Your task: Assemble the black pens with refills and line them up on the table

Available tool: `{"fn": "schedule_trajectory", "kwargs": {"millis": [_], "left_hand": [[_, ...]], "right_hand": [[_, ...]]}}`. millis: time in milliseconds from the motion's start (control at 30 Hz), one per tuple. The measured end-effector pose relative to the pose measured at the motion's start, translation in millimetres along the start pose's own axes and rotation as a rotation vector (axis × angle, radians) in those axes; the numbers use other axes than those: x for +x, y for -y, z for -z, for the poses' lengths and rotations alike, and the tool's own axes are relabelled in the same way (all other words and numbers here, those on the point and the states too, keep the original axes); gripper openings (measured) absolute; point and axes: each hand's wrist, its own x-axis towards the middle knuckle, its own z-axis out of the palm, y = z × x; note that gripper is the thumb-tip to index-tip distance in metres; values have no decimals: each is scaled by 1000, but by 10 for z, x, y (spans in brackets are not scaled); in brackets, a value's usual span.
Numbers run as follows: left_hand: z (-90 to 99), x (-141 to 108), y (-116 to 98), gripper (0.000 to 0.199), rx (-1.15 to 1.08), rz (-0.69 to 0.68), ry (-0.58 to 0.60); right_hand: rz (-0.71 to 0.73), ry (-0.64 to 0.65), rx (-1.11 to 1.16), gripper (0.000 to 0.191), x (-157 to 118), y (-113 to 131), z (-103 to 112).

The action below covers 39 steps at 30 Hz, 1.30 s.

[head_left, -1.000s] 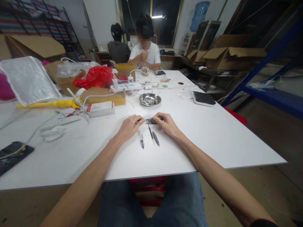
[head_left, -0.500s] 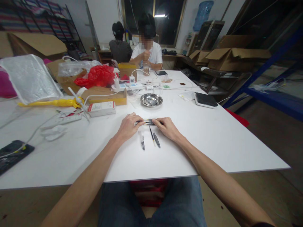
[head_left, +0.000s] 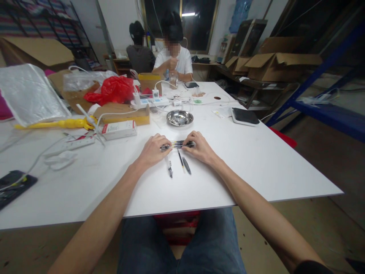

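Pens [head_left: 177,144], left hand [head_left: 156,149] and right hand [head_left: 197,147] gripping ends

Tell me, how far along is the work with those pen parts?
Partway, it seems. Already gathered: several slim pen parts, lying side by side. In hand: that bundle, its ends held by the left hand and right hand. Apparently left: a clear piece, a thin dark piece and a grey piece, all loose. The total isn't clear.

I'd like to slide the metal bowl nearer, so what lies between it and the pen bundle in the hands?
In the head view, only bare white tabletop shows between the metal bowl and the pen bundle.
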Motion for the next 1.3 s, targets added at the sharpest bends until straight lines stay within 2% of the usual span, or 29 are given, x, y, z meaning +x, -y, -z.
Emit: {"fn": "schedule_trajectory", "kwargs": {"millis": [233, 467, 800, 1033, 1100, 1167, 1233, 1300], "left_hand": [[-11, -7, 38, 3, 9, 30, 27], [-22, -4, 64, 2, 18, 49, 14], [-89, -10, 54, 9, 48, 69, -10], [-100, -17, 61, 11, 49, 63, -25], [-88, -7, 53, 10, 57, 51, -27], [-55, 4, 29, 13, 72, 46, -48], [0, 8, -18, 26, 89, 86, -66], [64, -1, -82, 42, 110, 178, -21]], "right_hand": [[13, 36, -61, 12, -35, 18, -3], [-13, 0, -76, 12, -34, -10, -31], [-18, -10, -70, 11, -66, 91, -93], [-28, -30, -143, 6, -56, 147, -100], [-39, -9, -175, 4, -53, 182, -101], [-69, 49, -217, 13, -54, 237, -109], [-101, 128, -277, 25, -58, 304, -124], [-113, 201, -339, 35, -63, 368, -141]]}}
